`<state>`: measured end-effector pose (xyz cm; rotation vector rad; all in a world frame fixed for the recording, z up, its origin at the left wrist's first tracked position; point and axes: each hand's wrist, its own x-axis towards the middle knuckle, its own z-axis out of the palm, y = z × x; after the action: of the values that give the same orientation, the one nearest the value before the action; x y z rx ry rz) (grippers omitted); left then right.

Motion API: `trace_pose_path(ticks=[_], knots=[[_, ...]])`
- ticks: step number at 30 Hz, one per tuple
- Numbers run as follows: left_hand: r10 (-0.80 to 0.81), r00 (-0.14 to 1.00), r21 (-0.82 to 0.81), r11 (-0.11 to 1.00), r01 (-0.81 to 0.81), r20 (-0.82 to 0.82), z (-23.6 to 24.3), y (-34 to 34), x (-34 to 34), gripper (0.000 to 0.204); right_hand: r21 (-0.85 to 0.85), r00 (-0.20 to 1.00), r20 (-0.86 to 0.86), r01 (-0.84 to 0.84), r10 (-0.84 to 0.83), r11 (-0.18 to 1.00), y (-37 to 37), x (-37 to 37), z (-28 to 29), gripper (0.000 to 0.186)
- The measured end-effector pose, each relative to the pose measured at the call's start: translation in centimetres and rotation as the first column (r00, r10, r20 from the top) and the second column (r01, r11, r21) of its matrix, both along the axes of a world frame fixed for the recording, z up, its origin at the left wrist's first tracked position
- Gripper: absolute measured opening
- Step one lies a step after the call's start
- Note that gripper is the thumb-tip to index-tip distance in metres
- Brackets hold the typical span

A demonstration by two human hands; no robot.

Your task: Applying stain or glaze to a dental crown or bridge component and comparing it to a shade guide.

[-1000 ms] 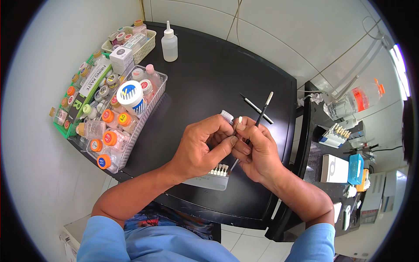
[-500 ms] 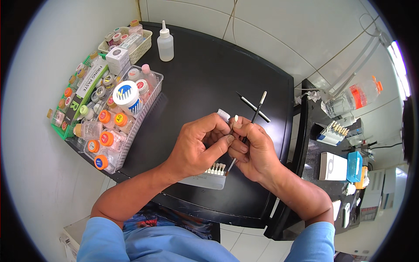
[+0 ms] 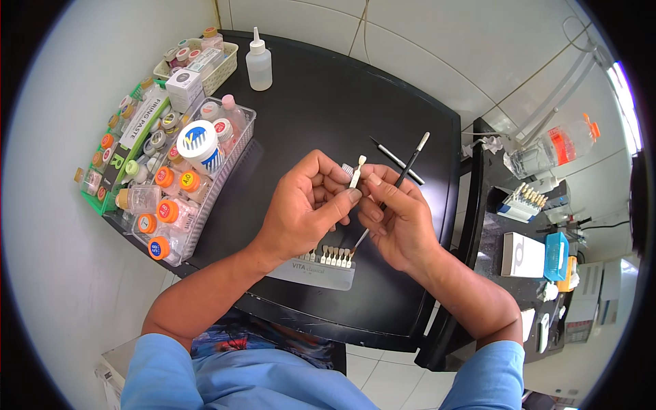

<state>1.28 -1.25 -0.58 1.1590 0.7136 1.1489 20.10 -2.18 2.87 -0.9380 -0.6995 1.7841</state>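
Near the middle of the table, my left hand point(image 3: 307, 201) is closed, pinching a small ivory dental shade tab point(image 3: 356, 175) upright between thumb and fingers. Behind its fingertips, a pale ridged piece point(image 3: 348, 169) shows only in part. Closed around a long, thin brush point(image 3: 415, 157) is my right hand point(image 3: 400, 215); the dark handle slants up past its fingers, and the other end points down toward the table. Its fingertips are close beside the tab. Below both hands lies a grey shade guide holder point(image 3: 318, 275) with a row of tooth-shaped tabs.
Another slim tool point(image 3: 398, 161) lies on the black table beyond my right hand. At left stand baskets point(image 3: 217, 184) crowded with jars, and a dropper bottle point(image 3: 259, 65) is at the back. The right-hand counter holds a plastic bottle point(image 3: 570, 147), another shade guide point(image 3: 521, 203) and boxes.
The shade tab has turned and now shows at full length above my left thumb. My hands have come slightly apart, and the holder beneath them is less covered.
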Motion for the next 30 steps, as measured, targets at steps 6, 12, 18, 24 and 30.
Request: trace_pose_path(ticks=[6, 12, 18, 24, 30], knots=[[0.004, 1.000, 0.036, 0.999, -0.004, -0.007, 0.0, 0.1, -0.1, 0.020, 0.049, 1.000, -0.013, 0.000, 0.001, 0.999, 1.0, 0.8, -0.3, 0.020], [-0.014, 1.000, 0.006, 1.000, 0.014, -0.021, 0.2, 0.0, -0.2, 0.018, 0.119, 1.000, 0.014, 0.019, -0.021, 0.993, 1.4, 1.0, -0.4, 0.023], [-0.059, 0.998, 0.027, 0.998, 0.059, 0.002, 0.5, -0.3, -0.3, 0.016, 0.169, 0.998, 0.059, -0.029, 0.019, 0.985, 1.5, 1.2, -0.3, 0.028], [-0.048, 0.999, 0.057, 0.997, 0.049, -0.009, 0.3, -0.4, 0.1, 0.014, 0.245, 0.997, 0.048, -0.076, 0.066, 0.967, 1.7, 1.5, -1.2, 0.027], [0.074, 0.990, 0.240, 0.970, -0.044, -0.119, -0.3, -0.1, 0.1, 0.013, 0.256, 0.994, 0.109, -0.009, -0.019, 0.967, 1.7, 1.0, -1.1, 0.023]])
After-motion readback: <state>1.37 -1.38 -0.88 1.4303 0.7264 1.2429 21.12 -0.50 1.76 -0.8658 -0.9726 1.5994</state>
